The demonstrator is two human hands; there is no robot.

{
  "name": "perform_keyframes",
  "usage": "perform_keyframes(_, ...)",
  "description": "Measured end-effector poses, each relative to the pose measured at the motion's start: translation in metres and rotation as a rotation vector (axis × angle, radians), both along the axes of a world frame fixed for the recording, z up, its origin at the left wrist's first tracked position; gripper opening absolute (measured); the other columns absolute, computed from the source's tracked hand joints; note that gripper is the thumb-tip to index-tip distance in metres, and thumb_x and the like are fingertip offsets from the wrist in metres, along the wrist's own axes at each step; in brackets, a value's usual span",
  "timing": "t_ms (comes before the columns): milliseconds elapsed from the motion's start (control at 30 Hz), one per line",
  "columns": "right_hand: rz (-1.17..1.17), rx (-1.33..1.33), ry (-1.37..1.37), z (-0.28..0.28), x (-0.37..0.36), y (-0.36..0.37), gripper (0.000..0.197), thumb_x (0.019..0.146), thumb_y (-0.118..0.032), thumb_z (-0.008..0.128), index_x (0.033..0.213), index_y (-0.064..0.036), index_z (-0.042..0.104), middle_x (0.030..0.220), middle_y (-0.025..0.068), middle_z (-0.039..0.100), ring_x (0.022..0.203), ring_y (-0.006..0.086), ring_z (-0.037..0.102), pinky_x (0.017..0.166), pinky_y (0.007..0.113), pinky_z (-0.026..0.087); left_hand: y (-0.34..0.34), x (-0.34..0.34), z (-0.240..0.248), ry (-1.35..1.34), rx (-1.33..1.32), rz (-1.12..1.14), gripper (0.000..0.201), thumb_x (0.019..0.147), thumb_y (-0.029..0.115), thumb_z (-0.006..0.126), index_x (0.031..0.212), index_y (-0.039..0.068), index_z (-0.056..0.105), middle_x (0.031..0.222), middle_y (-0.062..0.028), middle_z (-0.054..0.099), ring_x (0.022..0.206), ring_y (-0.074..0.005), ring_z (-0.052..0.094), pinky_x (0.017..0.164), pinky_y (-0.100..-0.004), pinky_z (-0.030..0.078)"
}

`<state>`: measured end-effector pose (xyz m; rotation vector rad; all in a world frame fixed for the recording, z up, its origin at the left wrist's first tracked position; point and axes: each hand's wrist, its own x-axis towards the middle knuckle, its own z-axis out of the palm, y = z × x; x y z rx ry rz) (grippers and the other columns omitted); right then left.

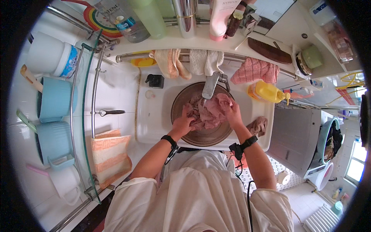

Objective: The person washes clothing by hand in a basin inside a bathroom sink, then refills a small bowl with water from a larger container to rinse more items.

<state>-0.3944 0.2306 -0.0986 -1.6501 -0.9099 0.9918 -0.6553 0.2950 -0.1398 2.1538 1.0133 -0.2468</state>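
Note:
A wet-looking pink cloth (208, 115) lies bunched in a round brownish basin (218, 140) that stands in the white sink (152, 129). My left hand (184, 124) grips the cloth's left side, fingers curled into its folds. On the other side, my right hand (233, 115) is closed round a raised, bunched part of it. Directly above the cloth is the spout of the metal faucet (210, 86); a little water seems to run from it. Some of my fingertips are hidden by the folds.
Yellow pump bottle (266, 92) and brown crumpled cloth (258, 127) sit on the sink's right side, a small black box (155, 81) at its left. Small towels (255, 70) hang from a rail beneath the bottle-lined shelf (166, 44). A glass shelf (85, 116) with cups borders the left.

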Motion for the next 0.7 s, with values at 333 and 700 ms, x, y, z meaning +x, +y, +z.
perform_keyframes(333, 0.147, -0.258, -0.279, 0.037, 0.015, -0.019, 0.026, 0.086, -0.023, 0.069, 0.094, 0.0024, 0.067, 0.072, 0.0127, 0.063, 0.073, 0.0140, 0.059, 0.071, 0.035, 0.050, 0.017, -0.015, -0.017, -0.583, -0.126, 0.552, 0.029, 0.089, 0.015, 0.064, 0.115, 0.003, 0.059, 0.113, -0.0198, 0.064, 0.099, -0.0322, 0.065, 0.088, -0.0365, 0.050)
perform_keyframes(700, 0.288, -0.128, -0.238, 0.021, 0.026, -0.014, 0.025, 0.081, -0.018, 0.070, 0.098, -0.0011, 0.065, 0.071, 0.0124, 0.062, 0.068, 0.0191, 0.061, 0.070, 0.034, 0.051, 0.025, -0.001, 0.033, -0.750, -0.215, 0.584, 0.058, 0.084, 0.010, 0.070, 0.137, 0.006, 0.047, 0.121, -0.0178, 0.060, 0.110, -0.0296, 0.060, 0.098, -0.0363, 0.046)
